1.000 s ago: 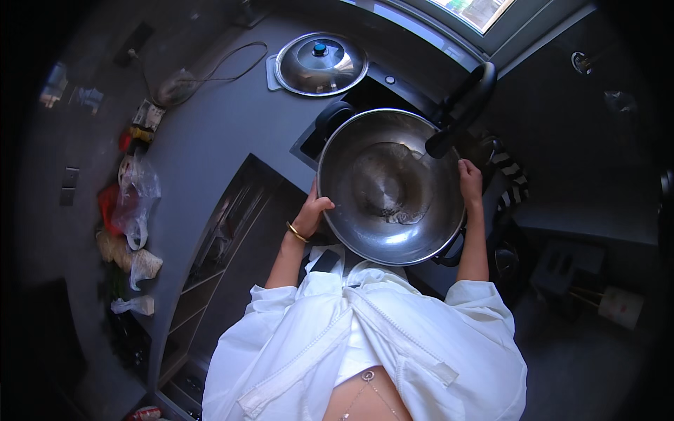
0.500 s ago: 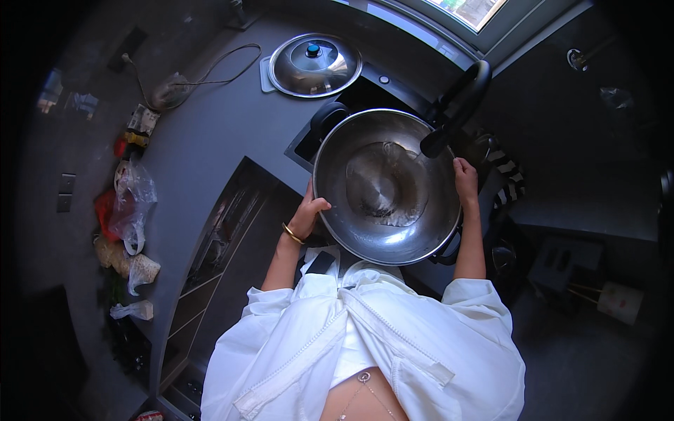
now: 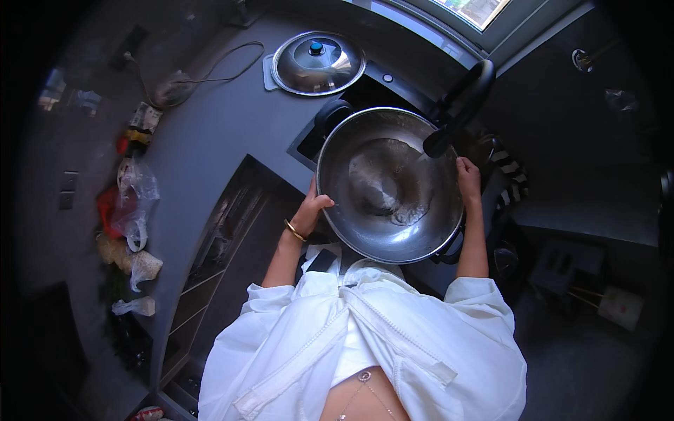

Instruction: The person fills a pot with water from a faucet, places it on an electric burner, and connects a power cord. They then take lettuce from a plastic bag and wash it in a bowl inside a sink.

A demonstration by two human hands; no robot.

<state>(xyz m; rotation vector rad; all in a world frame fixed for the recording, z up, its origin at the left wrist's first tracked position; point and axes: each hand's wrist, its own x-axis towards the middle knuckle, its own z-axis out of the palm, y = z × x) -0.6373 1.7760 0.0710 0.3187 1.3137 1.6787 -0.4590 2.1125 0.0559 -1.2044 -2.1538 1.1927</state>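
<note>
A large, round, shiny metal pot (image 3: 344, 217) with black side handles is held over the sink (image 3: 306, 149) in front of me. Clear water (image 3: 393, 172) lies in its bottom. My left hand (image 3: 310, 209) is closed on the left rim, thumb over the edge, a gold bangle at the wrist. On the right rim, my right hand (image 3: 468, 179) grips with its fingers curled. Above the pot's far right side hangs the spout of a black faucet (image 3: 435, 142). I cannot make out whether water runs from it.
A domed metal lid (image 3: 302, 67) with a dark knob rests on the grey counter (image 3: 210, 126) beyond the sink. Plastic bags (image 3: 135, 203) and packets line the left wall, with a looped cable (image 3: 232, 74) behind them. A striped cloth (image 3: 511, 175) lies right of the sink.
The water in the pot has shifted its shape and spread. Both hands keep their grip on the rim. The whole view has moved very slightly.
</note>
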